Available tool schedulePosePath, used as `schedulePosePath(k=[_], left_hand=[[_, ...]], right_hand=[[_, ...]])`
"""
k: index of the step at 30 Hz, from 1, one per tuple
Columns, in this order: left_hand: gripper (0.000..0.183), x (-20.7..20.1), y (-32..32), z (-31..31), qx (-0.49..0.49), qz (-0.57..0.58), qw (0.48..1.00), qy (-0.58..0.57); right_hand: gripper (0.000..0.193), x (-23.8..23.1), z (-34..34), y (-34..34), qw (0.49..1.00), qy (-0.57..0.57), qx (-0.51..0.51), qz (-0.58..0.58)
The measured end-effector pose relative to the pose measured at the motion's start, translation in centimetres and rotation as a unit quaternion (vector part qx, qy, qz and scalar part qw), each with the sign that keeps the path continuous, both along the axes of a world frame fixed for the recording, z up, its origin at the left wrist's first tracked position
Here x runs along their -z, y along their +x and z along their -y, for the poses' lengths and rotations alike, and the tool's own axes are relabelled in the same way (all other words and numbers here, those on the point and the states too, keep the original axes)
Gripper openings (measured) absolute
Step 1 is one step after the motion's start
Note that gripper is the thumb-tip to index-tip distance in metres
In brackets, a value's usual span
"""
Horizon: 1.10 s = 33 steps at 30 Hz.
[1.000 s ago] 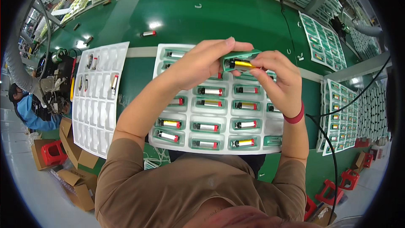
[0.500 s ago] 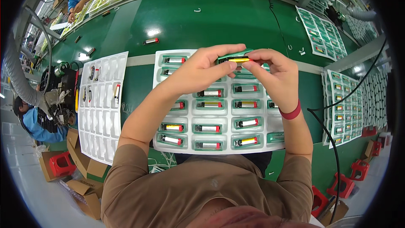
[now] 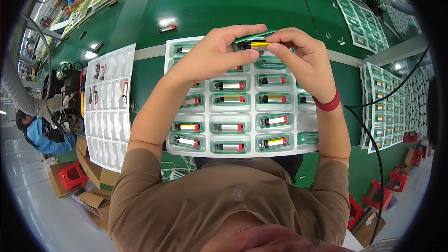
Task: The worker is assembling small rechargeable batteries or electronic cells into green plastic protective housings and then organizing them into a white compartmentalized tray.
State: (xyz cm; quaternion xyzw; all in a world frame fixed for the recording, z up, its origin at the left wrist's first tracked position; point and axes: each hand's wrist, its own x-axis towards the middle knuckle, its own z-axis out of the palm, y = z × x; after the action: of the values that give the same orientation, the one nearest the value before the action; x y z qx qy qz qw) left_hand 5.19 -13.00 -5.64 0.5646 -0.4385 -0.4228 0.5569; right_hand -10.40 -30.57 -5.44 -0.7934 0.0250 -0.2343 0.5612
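I observe remotely, on the surface [image 3: 200,9]: a compartment tray [image 3: 252,112] of battery cells [image 3: 229,127], a hand-held case [image 3: 256,35] above its far rows, a second tray [image 3: 108,116] left, further trays [image 3: 383,100] right, a stray battery [image 3: 167,29] behind.

You've got a hollow green plastic shell [image 3: 256,36] up, tilted; a slim yellow cylindrical cell with black end [image 3: 258,45] lies lengthwise at its opening, black end left, seating unclear.

The desk [image 3: 200,14] is gleaming green, the tray [image 3: 251,128] is showing white, the held cell [image 3: 258,45] yellow — its casing [image 3: 255,36] teal-green — while the wristband [image 3: 330,103] is showing dark red.
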Motion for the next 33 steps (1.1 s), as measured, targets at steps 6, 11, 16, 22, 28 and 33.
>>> schedulePosePath(k=[6,11,16,22,28,33], left_hand=[[0.059,0.1,0.2,-0.1,0.002,0.017,1.000,0.010],[0.057,0.1,-0.2,0.1,0.002,0.010,1.000,0.018],[0.054,0.3,-0.4,0.3,-0.007,-0.002,1.000,-0.001],[0.050,-0.4,-0.5,-0.2,0.022,-0.027,0.999,-0.031],[0.034,-0.3,-0.7,0.0,-0.042,-0.153,0.984,-0.082],[0.034,0.2,-0.4,0.6,-0.085,-0.099,0.988,-0.077]], right_hand=[[0.018,-0.2,-0.1,0.0,0.999,-0.040,-0.011,-0.012],[0.017,0.0,-0.6,0.1,0.999,-0.039,0.014,-0.018],[0.023,1.2,-1.3,0.8,0.981,-0.112,0.112,0.109],[0.027,0.0,0.2,0.4,0.999,0.030,0.038,0.019],[0.026,0.1,0.1,0.3,0.990,0.128,-0.057,0.022],[0.022,1.9,-0.6,1.5,0.968,0.092,0.033,0.231]])
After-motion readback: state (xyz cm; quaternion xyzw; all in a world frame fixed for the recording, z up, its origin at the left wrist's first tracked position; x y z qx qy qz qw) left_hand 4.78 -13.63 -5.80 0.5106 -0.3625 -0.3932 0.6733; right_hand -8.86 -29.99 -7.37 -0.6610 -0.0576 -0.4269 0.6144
